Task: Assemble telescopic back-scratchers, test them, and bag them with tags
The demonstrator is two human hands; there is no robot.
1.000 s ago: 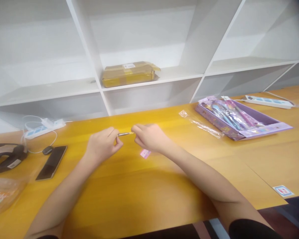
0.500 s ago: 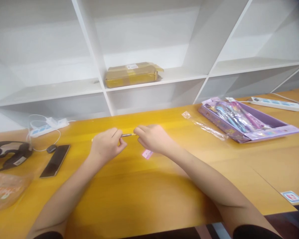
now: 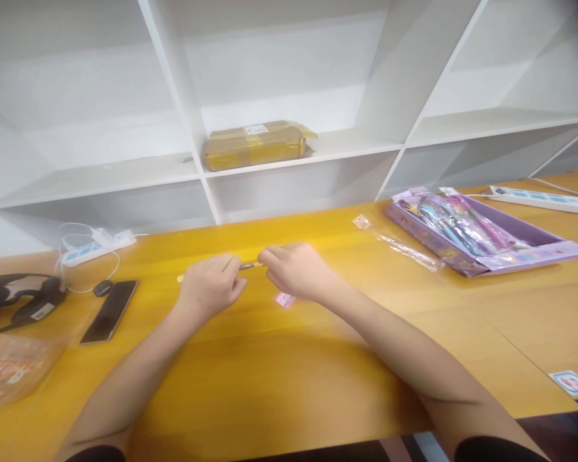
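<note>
Between my two hands, above the table, stretches a slim pen (image 3: 247,265) with a dark, ringed middle part and yellowish ends. My left hand (image 3: 209,284) is closed around its left portion, and a pale yellow end pokes out past the far side of the fist. The fingers of my right hand (image 3: 293,269) pinch the other end, so that tip is hidden. Below the right hand a small pink card (image 3: 285,299) lies on the table. Farther right lies a clear plastic sleeve (image 3: 399,247), beside a purple box (image 3: 534,263) holding several wrapped pens (image 3: 457,221).
On the left are a phone (image 3: 110,312), a black strapped object (image 3: 24,298), a plastic bag (image 3: 17,369) and a power strip (image 3: 99,247) with white cables. Another power strip (image 3: 542,199) lies at far right. A taped cardboard box (image 3: 255,146) sits on the white shelf.
My left hand has turned slightly, its thumb now tucked closer to the fingers around the pen. My right hand holds nearly the same pinch. The whole view has shifted a little.
</note>
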